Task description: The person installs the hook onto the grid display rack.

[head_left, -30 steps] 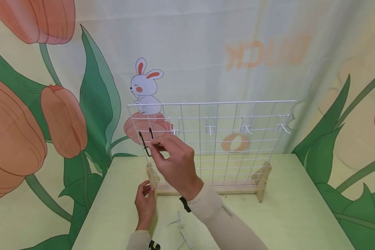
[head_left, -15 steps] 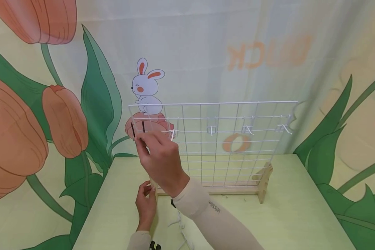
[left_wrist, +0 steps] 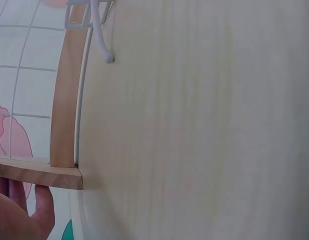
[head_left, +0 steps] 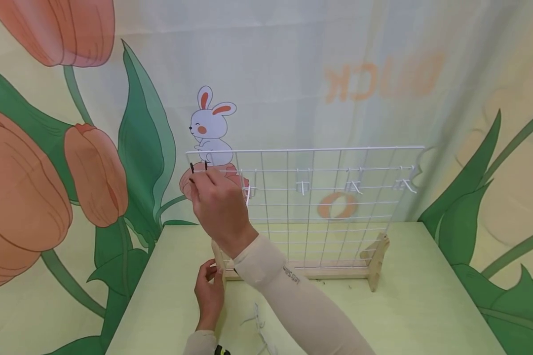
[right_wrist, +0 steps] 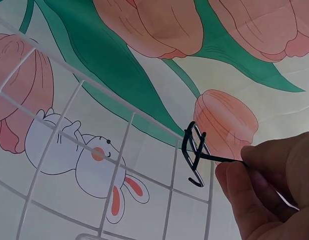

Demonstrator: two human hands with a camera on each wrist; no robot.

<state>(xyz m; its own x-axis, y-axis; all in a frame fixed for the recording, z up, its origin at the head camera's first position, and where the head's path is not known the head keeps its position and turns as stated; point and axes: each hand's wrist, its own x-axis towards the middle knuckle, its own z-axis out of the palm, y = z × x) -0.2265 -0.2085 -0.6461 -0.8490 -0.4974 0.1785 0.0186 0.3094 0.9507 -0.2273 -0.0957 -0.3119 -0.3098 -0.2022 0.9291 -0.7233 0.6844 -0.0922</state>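
Note:
My right hand (head_left: 222,209) pinches a black wire hook (right_wrist: 194,150) by its stem, with thumb and fingers. The hook's two-pronged back is at the upper left corner of a white wire grid panel (head_left: 328,148), its prongs overlapping the second wire from the top in the head view. Low on the left, my left hand (head_left: 210,298) grips the wooden foot (left_wrist: 49,176) of the stand that bears the panel, fingers against its outer side. In the head view the right hand covers most of the black hook.
Several white hooks (head_left: 303,187) hang in a row along the panel's upper part. Loose white hooks (head_left: 260,323) lie on the light green table (head_left: 426,305) in front of the stand. Behind is a curtain (head_left: 275,74) printed with tulips and a rabbit.
My right hand has moved left and up with the black hook, bringing its prongs from lower on the grid up near the top left corner. The left hand has stayed at the stand's foot.

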